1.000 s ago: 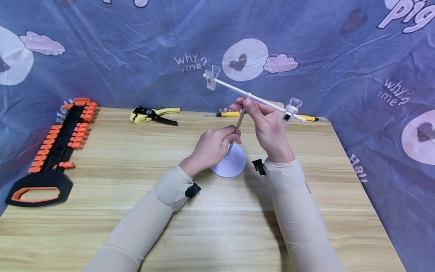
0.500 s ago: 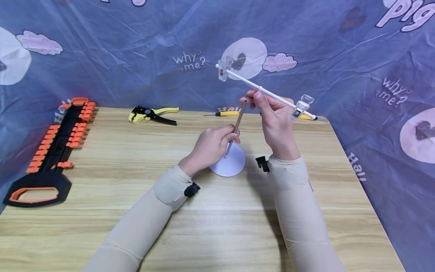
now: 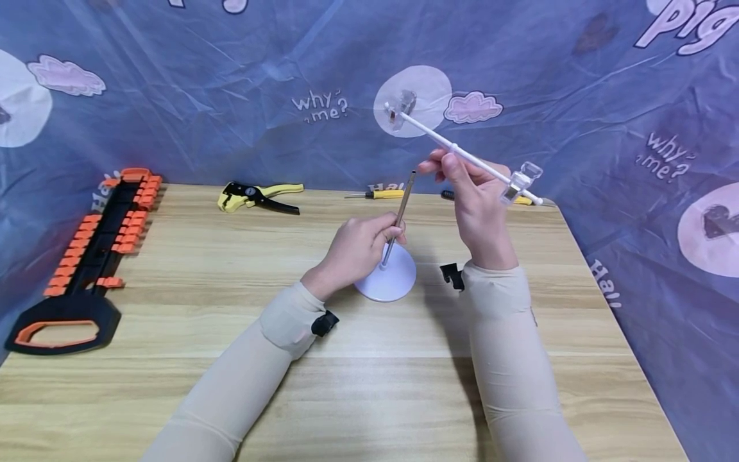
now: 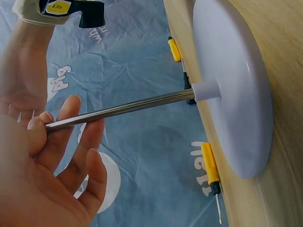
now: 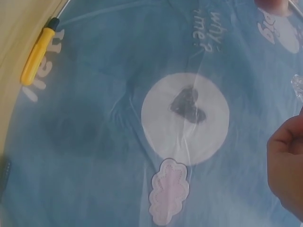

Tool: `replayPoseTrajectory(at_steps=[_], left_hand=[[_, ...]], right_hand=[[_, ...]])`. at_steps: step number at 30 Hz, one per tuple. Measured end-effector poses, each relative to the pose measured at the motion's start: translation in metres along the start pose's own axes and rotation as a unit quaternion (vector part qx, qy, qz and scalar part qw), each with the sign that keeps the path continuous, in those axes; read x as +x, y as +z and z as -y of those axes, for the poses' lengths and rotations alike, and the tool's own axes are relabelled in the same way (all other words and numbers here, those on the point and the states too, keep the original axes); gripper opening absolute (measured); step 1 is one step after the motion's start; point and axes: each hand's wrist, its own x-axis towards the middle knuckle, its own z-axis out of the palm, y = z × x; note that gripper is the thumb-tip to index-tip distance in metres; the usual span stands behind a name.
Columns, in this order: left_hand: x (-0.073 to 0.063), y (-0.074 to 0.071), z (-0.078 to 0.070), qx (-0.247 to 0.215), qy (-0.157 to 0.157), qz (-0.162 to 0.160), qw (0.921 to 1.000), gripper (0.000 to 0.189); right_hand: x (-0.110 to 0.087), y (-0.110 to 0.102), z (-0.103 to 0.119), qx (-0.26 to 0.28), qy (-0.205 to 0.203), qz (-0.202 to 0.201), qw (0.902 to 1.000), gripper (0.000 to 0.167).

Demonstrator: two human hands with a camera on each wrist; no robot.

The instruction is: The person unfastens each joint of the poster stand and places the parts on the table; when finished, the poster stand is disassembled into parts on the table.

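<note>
In the head view my left hand [image 3: 358, 247] pinches a slim metal rod [image 3: 407, 196] that leans slightly to the right. The rod rises from a short socket on a round white base [image 3: 389, 285] at the middle of the table. Its top end is bare. My right hand [image 3: 479, 212], higher and to the right, holds a thin white crossbar [image 3: 484, 165] between thumb and fingers. A clear plastic clip [image 3: 522, 181] sits near each end of the bar. The bar slants down to the right, apart from the rod. In the right wrist view the right hand [image 5: 286, 165] shows only partly.
A wire stripper [image 3: 262, 196] with yellow and black handles lies at the back. A yellow screwdriver [image 3: 387, 194] lies along the back edge, with another [image 3: 522, 200] partly behind the right hand. A black and orange rack [image 3: 104, 244] stands left. Printed cloth [image 3: 231, 115] hangs behind the table.
My right hand has moved right with the crossbar, away from the rod, whose top end now shows uncovered. The left hand still grips the rod in nearly the same place.
</note>
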Motion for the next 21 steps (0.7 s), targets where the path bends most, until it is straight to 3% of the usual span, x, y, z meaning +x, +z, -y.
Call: replayPoseTrajectory(at_steps=[10,21], left_hand=[[0.0,0.0,-0.001,-0.007,0.006,-0.001,1.0,0.023],[0.0,0.0,0.0,-0.006,0.005,-0.006,1.0,0.022]], right_hand=[[0.001,-0.014,0.012,-0.088,0.056,-0.006,0.9945,0.042],[0.004,-0.036,0.021,-0.107,0.079,0.019,0.991,0.026]])
